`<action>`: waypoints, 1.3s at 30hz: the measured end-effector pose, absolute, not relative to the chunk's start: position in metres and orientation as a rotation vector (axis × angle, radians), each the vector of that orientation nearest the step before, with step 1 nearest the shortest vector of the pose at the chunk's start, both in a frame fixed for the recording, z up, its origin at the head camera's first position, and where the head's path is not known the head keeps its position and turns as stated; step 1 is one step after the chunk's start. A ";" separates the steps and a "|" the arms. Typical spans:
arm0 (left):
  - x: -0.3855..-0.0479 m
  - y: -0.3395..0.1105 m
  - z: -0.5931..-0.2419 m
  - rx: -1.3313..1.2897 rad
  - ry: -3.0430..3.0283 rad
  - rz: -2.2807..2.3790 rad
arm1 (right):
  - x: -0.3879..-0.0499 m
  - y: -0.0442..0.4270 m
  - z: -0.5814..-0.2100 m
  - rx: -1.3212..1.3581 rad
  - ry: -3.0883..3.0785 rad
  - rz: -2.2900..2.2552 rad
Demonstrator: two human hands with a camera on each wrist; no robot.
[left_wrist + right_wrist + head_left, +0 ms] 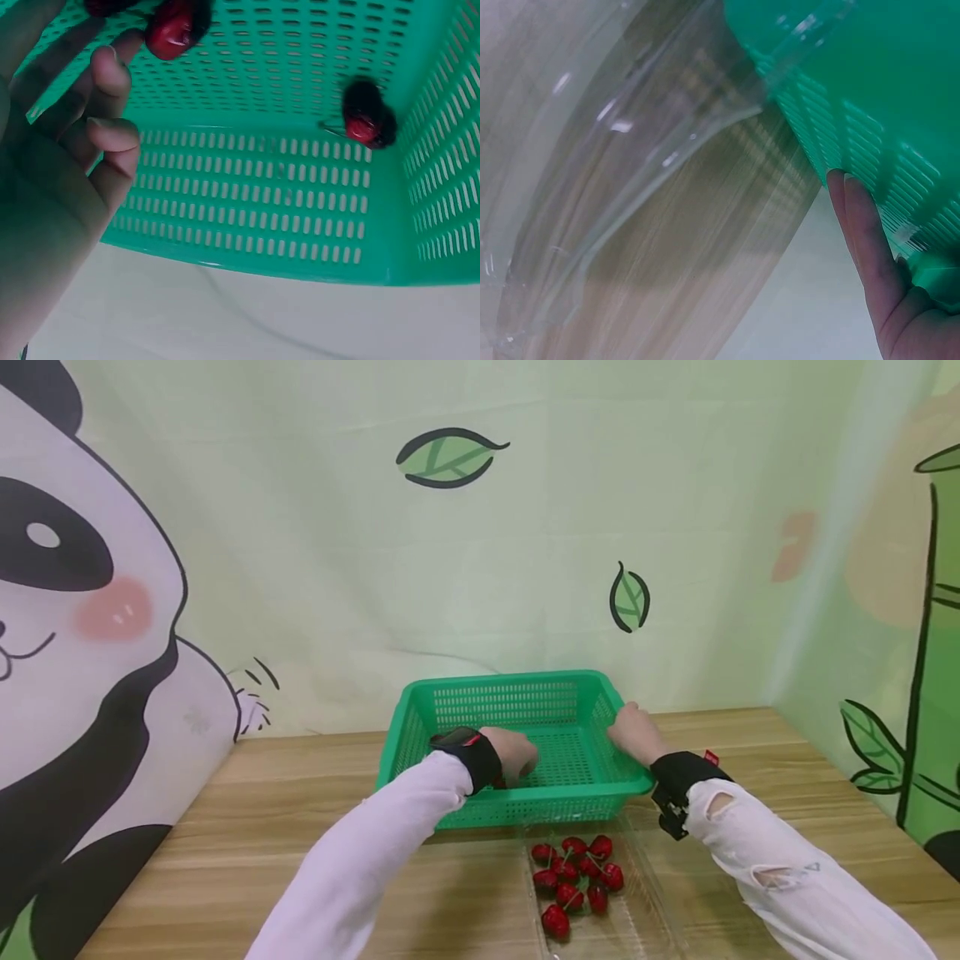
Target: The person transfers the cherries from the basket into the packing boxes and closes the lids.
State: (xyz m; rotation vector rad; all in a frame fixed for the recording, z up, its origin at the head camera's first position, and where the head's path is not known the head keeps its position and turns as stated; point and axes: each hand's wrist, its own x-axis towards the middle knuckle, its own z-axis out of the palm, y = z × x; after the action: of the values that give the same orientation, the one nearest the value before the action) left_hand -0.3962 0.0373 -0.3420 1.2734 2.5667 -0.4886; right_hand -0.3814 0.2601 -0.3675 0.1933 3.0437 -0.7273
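Note:
A green plastic basket [517,812] with slotted walls stands on the table. My left hand [513,755] reaches inside over its front rim. In the left wrist view, that hand's fingers [112,75] are loosely bent beside a red cherry [169,34], with no clear grip on it. Another cherry [366,124] lies in the basket's corner, and one more is cut off at the top edge. My right hand [636,735] grips the basket's right rim. Its fingers [862,225] lie against the outer wall in the right wrist view.
In front of the basket, a clear plastic box [641,922] holds several red cherries [570,896] with green stems. Its transparent edge [667,161] comes close to the basket. The wooden table [300,810] ends at a printed curtain [517,593] behind.

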 end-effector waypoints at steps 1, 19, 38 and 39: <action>-0.396 0.036 -0.344 1.278 2.578 -0.498 | -0.381 0.260 -0.368 0.187 3.048 -0.721; -0.405 0.034 -0.356 1.142 2.570 -0.647 | -0.380 0.256 -0.368 0.172 3.051 -0.740; -0.420 0.031 -0.329 1.191 2.553 -0.343 | -0.462 0.307 -0.444 0.135 3.109 -0.691; -0.420 0.031 -0.328 1.197 2.552 -0.326 | -0.474 0.314 -0.457 0.127 3.130 -0.687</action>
State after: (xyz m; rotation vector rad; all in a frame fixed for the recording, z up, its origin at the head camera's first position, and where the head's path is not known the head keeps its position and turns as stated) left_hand -0.4201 0.0309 -0.3276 1.1971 2.5524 -0.3259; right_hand -0.4744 0.3142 -0.4574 0.1270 3.1296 -0.6870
